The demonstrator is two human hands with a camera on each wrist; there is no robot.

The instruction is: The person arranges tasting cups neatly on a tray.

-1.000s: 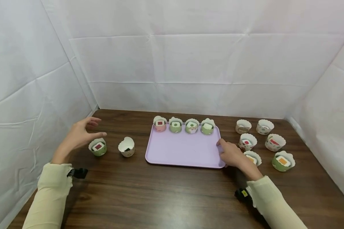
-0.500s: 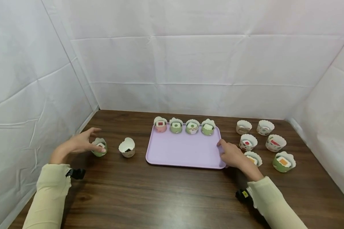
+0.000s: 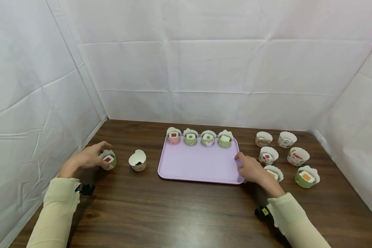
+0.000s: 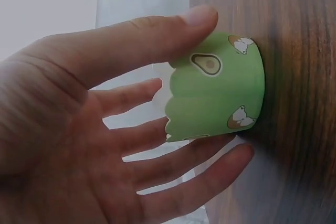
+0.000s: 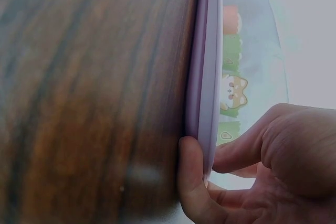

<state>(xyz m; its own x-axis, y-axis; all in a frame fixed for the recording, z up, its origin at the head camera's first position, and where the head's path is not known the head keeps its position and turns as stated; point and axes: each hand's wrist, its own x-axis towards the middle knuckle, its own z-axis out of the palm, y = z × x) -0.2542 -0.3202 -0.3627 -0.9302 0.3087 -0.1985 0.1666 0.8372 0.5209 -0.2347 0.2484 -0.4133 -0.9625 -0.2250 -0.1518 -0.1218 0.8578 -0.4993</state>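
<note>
A green paper baking cup with a red-and-white block inside stands on the table at the left. Around it curls my left hand, thumb on the near side and fingers on the far side. Avocado and dog prints show on the cup's wall in the left wrist view. My right hand grips the right edge of a lilac tray, its thumb and a finger on either side of the rim. Along the tray's back edge sit several baking cups, one of them pink.
A white baking cup with a dark piece in it stands between the left cup and the tray. Several more cups, including a green one, are grouped right of the tray. White cloth walls in the table.
My left hand has come down onto the green baking cup, and its thumb and fingers have closed in on it. My right hand and the tray have stayed in place.
</note>
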